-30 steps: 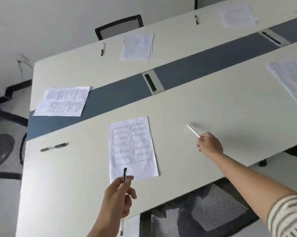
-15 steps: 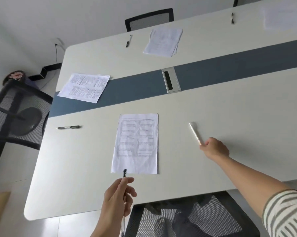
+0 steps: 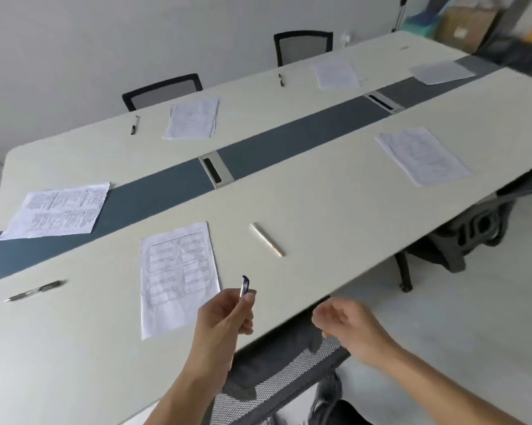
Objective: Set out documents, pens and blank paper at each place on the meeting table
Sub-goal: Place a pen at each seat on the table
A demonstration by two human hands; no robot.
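Note:
My left hand (image 3: 227, 314) is shut on a dark pen (image 3: 245, 285), held upright over the near edge of the meeting table (image 3: 335, 191). My right hand (image 3: 347, 326) hangs off the table edge, fingers loosely curled and holding nothing. A white pen (image 3: 266, 239) lies on the table to the right of the nearest printed document (image 3: 177, 276). A grey pen (image 3: 33, 291) lies at the left place. Another document (image 3: 422, 156) lies at the right place. The left end holds a document (image 3: 57, 211). The far side has papers (image 3: 194, 118) and a black pen (image 3: 134, 124).
Mesh chairs stand below me (image 3: 277, 375), at the right (image 3: 473, 231) and behind the far side (image 3: 163, 90). A dark blue strip (image 3: 289, 145) with a cable hatch (image 3: 216, 169) runs down the table's middle. Boxes and clutter (image 3: 473, 23) stand at the back right.
My right hand let go of the white pen, which now lies on the table, and drew back off the table edge. My view swung right, so the far places show.

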